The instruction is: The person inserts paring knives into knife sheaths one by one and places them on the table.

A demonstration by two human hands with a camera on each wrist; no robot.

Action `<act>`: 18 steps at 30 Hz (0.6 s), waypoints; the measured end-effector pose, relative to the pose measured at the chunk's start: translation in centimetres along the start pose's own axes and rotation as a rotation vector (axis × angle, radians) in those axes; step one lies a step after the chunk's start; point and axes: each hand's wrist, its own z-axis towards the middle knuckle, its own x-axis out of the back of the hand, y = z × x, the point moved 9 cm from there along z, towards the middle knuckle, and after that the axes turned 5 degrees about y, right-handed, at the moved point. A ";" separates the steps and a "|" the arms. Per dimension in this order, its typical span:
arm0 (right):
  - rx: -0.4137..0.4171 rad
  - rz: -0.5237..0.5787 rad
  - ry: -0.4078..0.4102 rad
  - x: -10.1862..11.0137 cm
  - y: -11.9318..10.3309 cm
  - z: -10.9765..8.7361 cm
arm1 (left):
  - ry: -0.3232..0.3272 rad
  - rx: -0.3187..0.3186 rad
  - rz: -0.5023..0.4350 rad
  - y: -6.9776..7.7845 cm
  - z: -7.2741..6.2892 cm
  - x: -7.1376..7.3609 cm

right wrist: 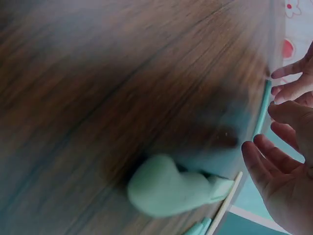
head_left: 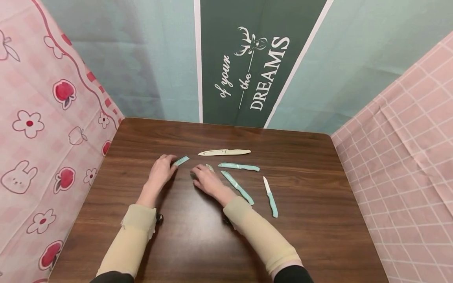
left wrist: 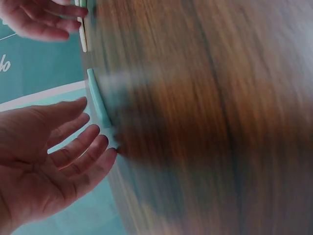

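A short teal knife sheath (head_left: 182, 160) with printed markings lies left of the other pieces. My left hand (head_left: 161, 169) is beside it, fingertips right at its near end. In the left wrist view the fingers of the left hand (left wrist: 63, 156) are loosely bent near the teal strip (left wrist: 99, 100). My right hand (head_left: 209, 181) is low over the wood, its fingers relaxed and nothing between them. A small teal piece (head_left: 210, 167) shows just past its knuckles, partly hidden. A teal-handled knife (head_left: 238, 188) in a teal sheath lies beside the right wrist.
On the brown wooden table (head_left: 191, 243), a cream knife (head_left: 224, 152) lies farthest back. In front of it is another sheathed teal knife (head_left: 239, 167). An unsheathed knife (head_left: 270, 198) with a white blade lies to the right. Printed cloths (head_left: 141, 59) surround the table's back and sides.
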 end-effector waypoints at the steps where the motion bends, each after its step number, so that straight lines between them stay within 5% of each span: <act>1: -0.008 -0.005 -0.001 -0.1 -0.1 0.2 | -0.009 0.003 0.001 0.0 0.1 -0.2; 18: -0.132 -0.110 0.016 -1.6 -0.4 3.0 | -0.024 0.034 0.086 0.3 1.2 -0.6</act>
